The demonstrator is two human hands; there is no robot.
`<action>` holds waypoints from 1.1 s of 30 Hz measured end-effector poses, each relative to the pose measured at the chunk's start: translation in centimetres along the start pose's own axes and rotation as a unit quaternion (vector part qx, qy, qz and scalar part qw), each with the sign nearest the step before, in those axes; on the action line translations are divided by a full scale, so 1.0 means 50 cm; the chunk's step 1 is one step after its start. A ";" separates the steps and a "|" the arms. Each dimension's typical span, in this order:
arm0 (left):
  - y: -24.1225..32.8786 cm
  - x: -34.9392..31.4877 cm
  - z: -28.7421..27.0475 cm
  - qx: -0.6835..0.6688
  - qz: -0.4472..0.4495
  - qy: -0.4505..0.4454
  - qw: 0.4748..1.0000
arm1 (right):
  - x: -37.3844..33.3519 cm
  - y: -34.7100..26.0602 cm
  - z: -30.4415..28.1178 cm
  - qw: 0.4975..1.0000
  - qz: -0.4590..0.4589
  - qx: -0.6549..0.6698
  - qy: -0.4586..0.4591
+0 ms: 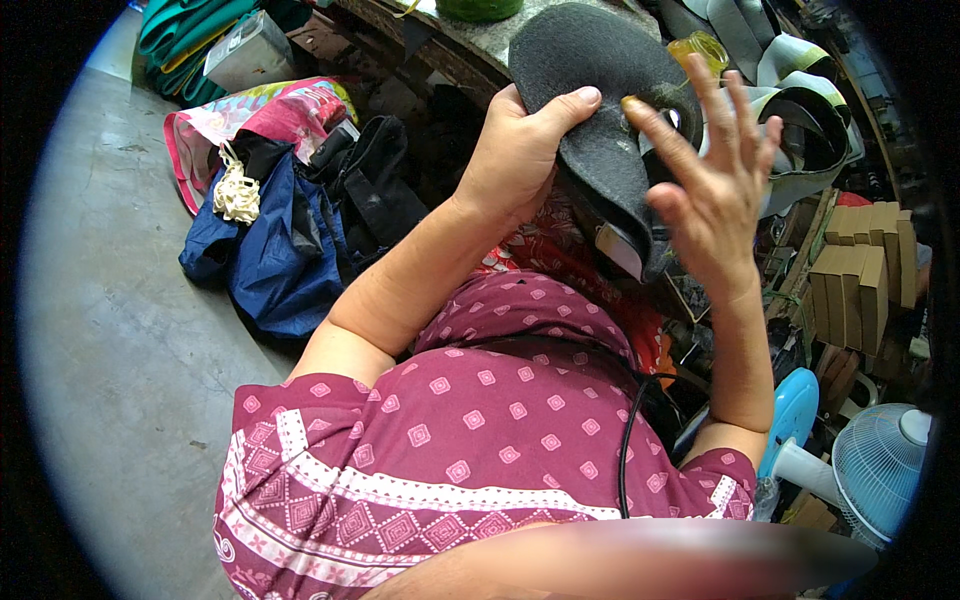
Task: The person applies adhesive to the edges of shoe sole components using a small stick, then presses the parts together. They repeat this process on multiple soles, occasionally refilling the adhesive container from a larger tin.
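Note:
A dark grey, felt-like piece [605, 60] with a broad rounded end and a curled lower edge is held up in front of me. My left hand [520, 150] grips its left edge, thumb pressed on top and fingers hidden behind. My right hand [715, 190] has its fingers spread, the index fingertip at the surface of the piece. That fingertip looks yellowish, and pale specks mark the felt close by. Just behind the right fingers shows a yellow translucent item [700, 50], whose kind I cannot make out.
Grey curled strips [800, 130] lie at the right, above stacked brown boxes [850, 290]. A blue and white fan [880, 460] stands lower right. To the left are a blue bag [285, 250], a metal tin [248, 55] and grey floor [120, 330]. A green container [480, 8] sits on the worktop.

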State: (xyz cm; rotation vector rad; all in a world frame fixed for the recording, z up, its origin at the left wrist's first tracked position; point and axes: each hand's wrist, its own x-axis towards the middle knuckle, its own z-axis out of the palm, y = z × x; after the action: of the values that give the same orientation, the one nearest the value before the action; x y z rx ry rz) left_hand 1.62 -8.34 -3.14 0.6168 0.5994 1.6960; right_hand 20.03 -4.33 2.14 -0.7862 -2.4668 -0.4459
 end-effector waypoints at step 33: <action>0.001 0.004 0.003 0.018 -0.014 0.065 0.998 | -0.026 0.053 0.061 0.983 0.103 0.150 -0.004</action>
State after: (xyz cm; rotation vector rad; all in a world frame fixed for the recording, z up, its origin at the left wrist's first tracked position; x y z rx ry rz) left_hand 1.65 -8.14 -2.97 0.5224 0.7290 1.7115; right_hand 21.43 -1.48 -0.64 -0.9003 -2.3506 0.0047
